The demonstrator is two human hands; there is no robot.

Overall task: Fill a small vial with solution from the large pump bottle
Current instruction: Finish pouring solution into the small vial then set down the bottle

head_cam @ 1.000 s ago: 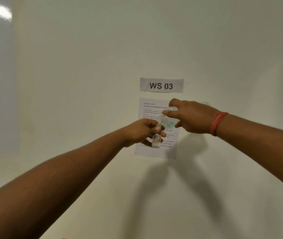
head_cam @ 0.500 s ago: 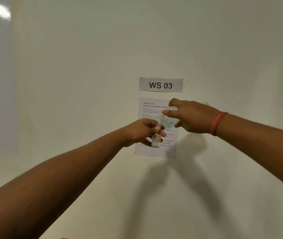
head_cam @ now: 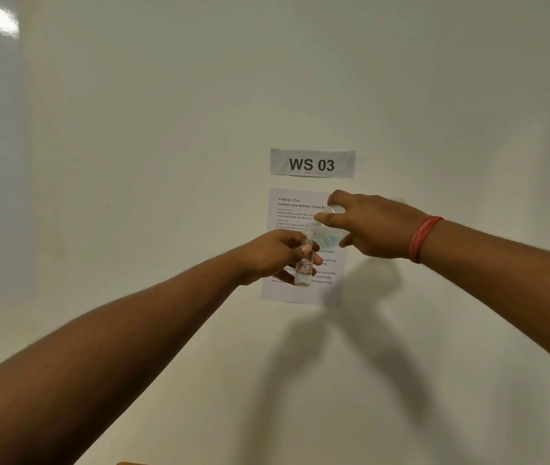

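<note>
The left hand (head_cam: pixel 277 255) gripped a small clear glass vial (head_cam: pixel 303 271) with a red-bordered label, holding it upright by its upper body between thumb and fingers. Just above and to the right of that hand, the right hand (head_cam: pixel 372 226) was wrapped around a larger clear plastic bottle (head_cam: pixel 329 229), tipped so its open threaded neck pointed down and left, right over the vial's mouth. No pump head could be seen on it.

To do this pour well, the mouth of the bottle probably needed to stay directly over the vial's narrow opening, nearly touching it, with the tilt raised only gently so a thin stream formed instead of a gush. Keeping the vial vertical and steady in the left hand would matter as much as the tilt.

The large bottle held a pale bluish-green liquid pooled on its lower side, under the right palm. The vial showed a little clear liquid near its bottom, so filling seemed far from done; no stream between the two was discernible.

Behind both hands hung a printed white instruction sheet (head_cam: pixel 287 209).
</note>
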